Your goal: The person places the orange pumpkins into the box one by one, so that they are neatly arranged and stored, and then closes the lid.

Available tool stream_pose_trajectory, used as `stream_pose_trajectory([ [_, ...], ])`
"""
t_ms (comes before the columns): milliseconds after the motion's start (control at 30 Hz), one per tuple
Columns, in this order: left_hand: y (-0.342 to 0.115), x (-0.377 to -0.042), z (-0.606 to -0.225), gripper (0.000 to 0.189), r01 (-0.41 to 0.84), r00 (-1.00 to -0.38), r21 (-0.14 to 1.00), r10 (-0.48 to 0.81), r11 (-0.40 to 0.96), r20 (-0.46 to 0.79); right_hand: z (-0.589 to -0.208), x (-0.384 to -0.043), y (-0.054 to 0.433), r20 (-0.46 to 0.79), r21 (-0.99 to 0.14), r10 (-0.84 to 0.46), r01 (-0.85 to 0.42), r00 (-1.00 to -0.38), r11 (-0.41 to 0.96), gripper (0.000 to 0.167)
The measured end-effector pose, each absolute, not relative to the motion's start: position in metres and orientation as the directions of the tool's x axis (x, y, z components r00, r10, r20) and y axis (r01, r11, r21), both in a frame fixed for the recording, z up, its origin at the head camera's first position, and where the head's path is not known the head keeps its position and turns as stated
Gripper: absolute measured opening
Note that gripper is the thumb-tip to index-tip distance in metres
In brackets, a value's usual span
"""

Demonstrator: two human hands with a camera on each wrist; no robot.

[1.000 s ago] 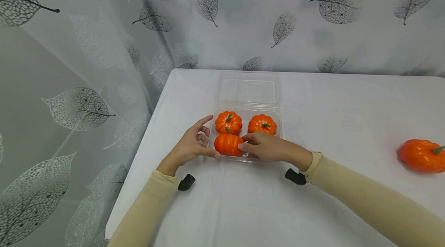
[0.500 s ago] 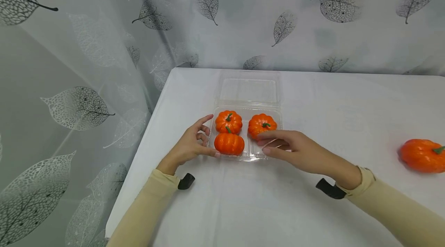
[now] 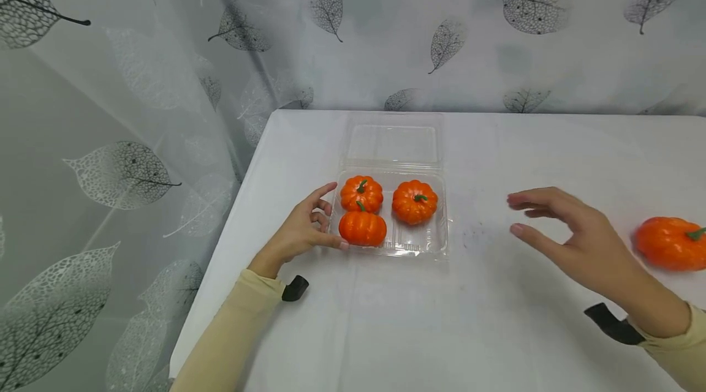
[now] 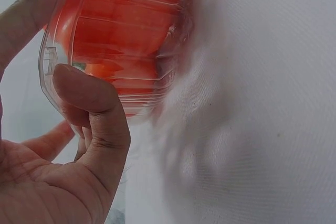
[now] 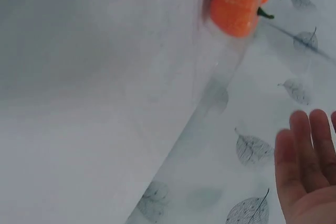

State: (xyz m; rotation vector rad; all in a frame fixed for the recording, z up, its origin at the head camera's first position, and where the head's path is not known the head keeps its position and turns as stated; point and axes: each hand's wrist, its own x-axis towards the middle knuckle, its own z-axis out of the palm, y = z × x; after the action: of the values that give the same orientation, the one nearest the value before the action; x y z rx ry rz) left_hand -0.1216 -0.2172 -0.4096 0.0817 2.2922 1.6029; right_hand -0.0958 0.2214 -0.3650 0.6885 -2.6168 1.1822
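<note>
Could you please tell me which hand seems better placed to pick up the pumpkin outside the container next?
Probably the right hand: it is empty and nearer the lone pumpkin, while the left hand holds the clear container.

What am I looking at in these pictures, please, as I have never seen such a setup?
There is no machine here: a person works barehanded. The widest picture comes from a camera on the head; the other two come from one on each wrist. On the white cloth-covered table lies an open, clear plastic container with three orange, ribbed, green-stemmed pumpkins inside; a fourth orange pumpkin lies to the right. The left hand holds the container's left side. The right hand hovers between container and fourth pumpkin, holding nothing.
</note>
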Motion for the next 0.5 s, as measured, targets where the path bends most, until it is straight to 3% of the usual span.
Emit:
stream_pose_trajectory([
  [200,-0.218,-0.121,-0.412,0.114,-0.154,-0.938,0.921,0.241,0.357,-0.25,-0.37,-0.095,0.256,0.407,-0.742,-0.014,-0.34,-0.913,0.578,0.067],
  [367,-0.218,-0.12,-0.41,0.115,-0.154,-0.939,0.92,0.236,0.36,-0.249,-0.367,-0.093,0.277,0.284,-0.736,0.192,-0.085,-0.94,0.671,0.074],
  [500,-0.218,-0.12,-0.41,0.114,-0.153,-0.938,0.917,0.237,0.367,-0.251,-0.364,-0.093,0.294,0.16,-0.659,0.317,0.137,-0.935,0.739,0.074],
])
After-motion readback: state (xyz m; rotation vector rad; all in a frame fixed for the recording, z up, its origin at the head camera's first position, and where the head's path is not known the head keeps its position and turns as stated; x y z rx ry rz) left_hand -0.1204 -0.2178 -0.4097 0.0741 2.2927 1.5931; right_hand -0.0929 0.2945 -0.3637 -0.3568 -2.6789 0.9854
